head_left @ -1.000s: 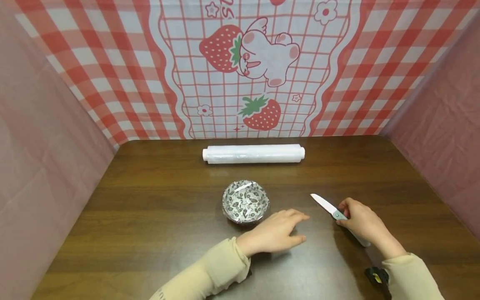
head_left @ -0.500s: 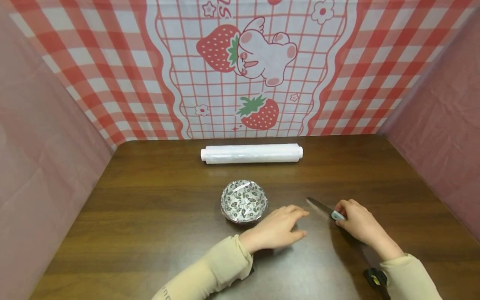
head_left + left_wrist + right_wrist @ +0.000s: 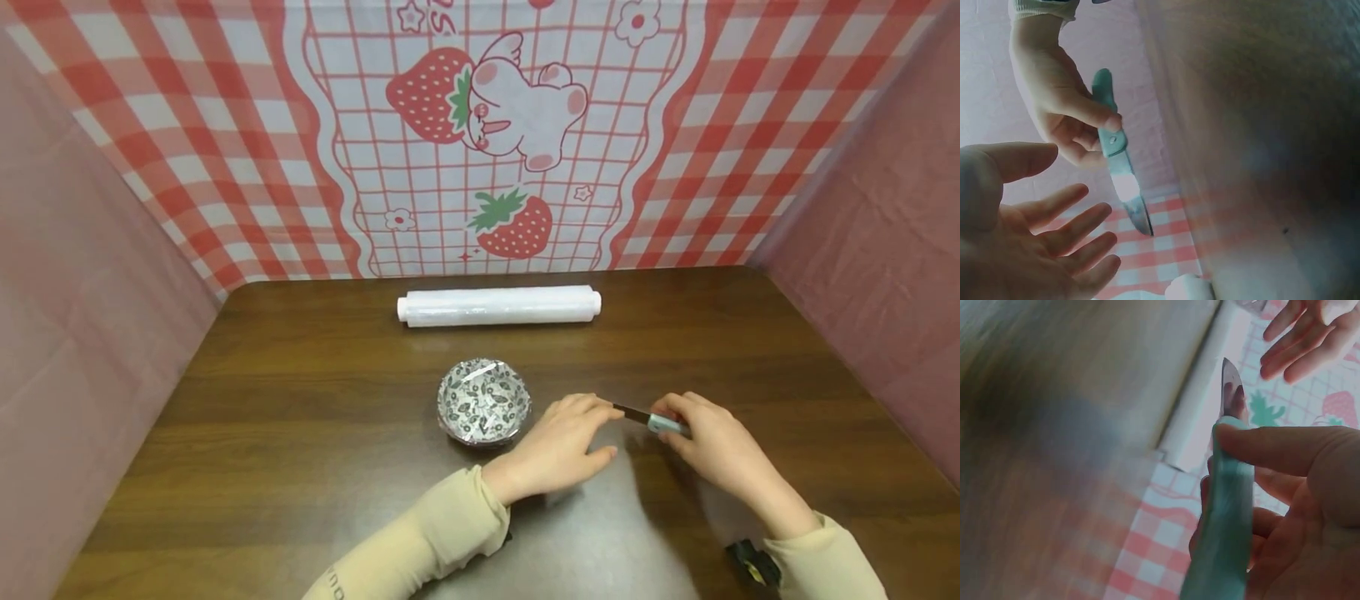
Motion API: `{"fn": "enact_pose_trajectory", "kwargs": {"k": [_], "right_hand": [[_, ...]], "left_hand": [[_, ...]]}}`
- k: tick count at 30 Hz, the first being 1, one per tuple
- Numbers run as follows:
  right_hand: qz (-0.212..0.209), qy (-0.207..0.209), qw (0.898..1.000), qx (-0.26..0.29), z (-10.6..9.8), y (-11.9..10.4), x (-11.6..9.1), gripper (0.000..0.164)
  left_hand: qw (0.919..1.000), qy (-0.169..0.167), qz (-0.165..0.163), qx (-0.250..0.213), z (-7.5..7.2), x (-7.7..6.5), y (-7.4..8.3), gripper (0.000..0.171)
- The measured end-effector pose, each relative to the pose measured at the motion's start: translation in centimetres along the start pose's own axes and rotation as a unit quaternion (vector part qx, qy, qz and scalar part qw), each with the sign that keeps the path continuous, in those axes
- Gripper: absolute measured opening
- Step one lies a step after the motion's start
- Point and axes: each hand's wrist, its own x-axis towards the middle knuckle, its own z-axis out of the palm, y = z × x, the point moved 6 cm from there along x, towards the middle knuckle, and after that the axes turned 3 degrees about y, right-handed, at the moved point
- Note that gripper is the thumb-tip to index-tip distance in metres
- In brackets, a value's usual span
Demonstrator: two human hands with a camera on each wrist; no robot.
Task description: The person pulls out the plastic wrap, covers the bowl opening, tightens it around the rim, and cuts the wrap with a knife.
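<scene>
My right hand (image 3: 716,446) holds a small knife (image 3: 1112,134) by its pale green handle, thumb against fingers, with the blade out and pointing toward my left hand. In the right wrist view the knife (image 3: 1225,506) runs up past the thumb, its blade tip bare. My left hand (image 3: 558,446) hovers with fingers spread and nothing in it; in the left wrist view its fingertips are apart from the blade. Just left of that hand stands a patterned bowl (image 3: 483,402) with shiny clear film over its top.
A roll of cling film (image 3: 498,306) lies along the back of the brown wooden table (image 3: 315,400). Behind it hangs a red-and-white checked cloth (image 3: 510,133). A black strap-like item (image 3: 752,564) shows beside the right sleeve.
The right hand has moved slightly left and turned the knife, so its blade now points more level toward the left hand. The left hand stays nearly in place.
</scene>
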Motion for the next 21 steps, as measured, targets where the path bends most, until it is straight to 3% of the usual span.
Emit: {"fn": "enact_pose_trajectory", "kwargs": {"k": [4,11,21], "right_hand": [[-0.015,0.006,1.0,0.002,-0.6,-1.5,-0.2,0.019],[-0.027,0.014,0.999,-0.022,-1.9,-3.7,-0.7,0.026],[-0.079,0.024,0.996,-0.023,-1.9,-6.9,-0.8,0.027]], "left_hand": [[0.9998,0.017,0.003,-0.009,-0.6,-0.1,0.0,0.042],[0.9966,0.038,0.006,-0.073,-2.3,-0.4,0.0,0.037],[0.9951,0.042,-0.01,-0.089,-3.5,-1.0,-0.8,0.015]]}}
